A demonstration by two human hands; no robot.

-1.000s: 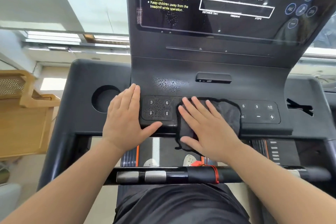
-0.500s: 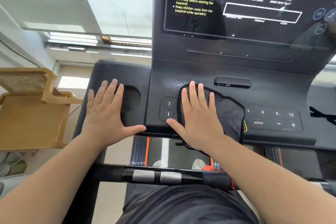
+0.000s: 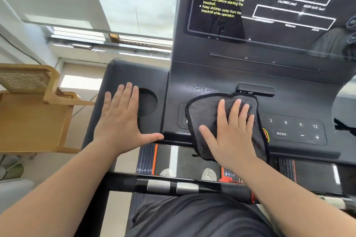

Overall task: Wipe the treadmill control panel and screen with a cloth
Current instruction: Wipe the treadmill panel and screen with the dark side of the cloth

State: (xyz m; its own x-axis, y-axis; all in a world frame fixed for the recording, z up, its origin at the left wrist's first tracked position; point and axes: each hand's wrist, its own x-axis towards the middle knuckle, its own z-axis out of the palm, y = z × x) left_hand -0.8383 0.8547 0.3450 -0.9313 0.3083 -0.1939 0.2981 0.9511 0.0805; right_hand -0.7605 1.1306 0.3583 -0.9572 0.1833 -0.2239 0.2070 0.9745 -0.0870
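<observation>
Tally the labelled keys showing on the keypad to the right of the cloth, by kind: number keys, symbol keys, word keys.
On the right keypad, beside the cloth under the right hand:
Number keys (3, 6, 9, 12): 4
Symbol keys (minus, plus): 2
Word keys (MODE): 1
Total: 7
The left keypad is mostly covered by the cloth, so its keys are not counted.

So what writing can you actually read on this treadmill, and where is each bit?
"CAUTION", on the screen, top left.
"Read the owner's manual carefully before using the treadmill." Screen, first bullet.
"To avoid injury, stand on the side rails before starting the treadmill." Second bullet.
"Keep children away from the treadmill while operation." Third bullet.
"3", "6", "9", "12", "MODE", "-", "+", on the right keypad.
Small captions under the screen's white boxes: too blurred to read.
</observation>
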